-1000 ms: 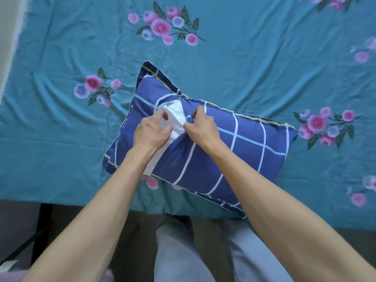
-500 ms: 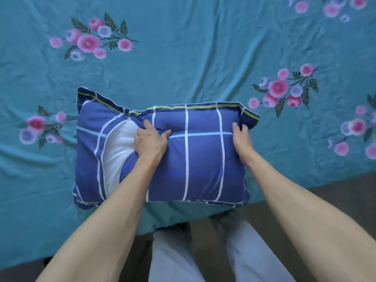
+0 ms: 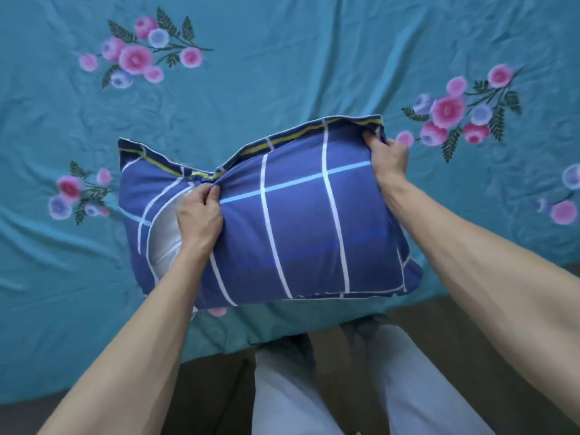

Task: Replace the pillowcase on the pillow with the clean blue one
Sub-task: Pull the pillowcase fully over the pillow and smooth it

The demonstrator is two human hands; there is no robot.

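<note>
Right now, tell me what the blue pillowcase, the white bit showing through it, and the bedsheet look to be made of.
Blue pillowcase: soft matte woven cloth, probably cotton or a blend; it bunches where the left hand and right hand grip it.
White pillow: smoother fabric with a slight sheen, possibly synthetic.
Bedsheet: thin teal printed cloth with fine wrinkles and a faint sheen; the fibre cannot be told.
</note>
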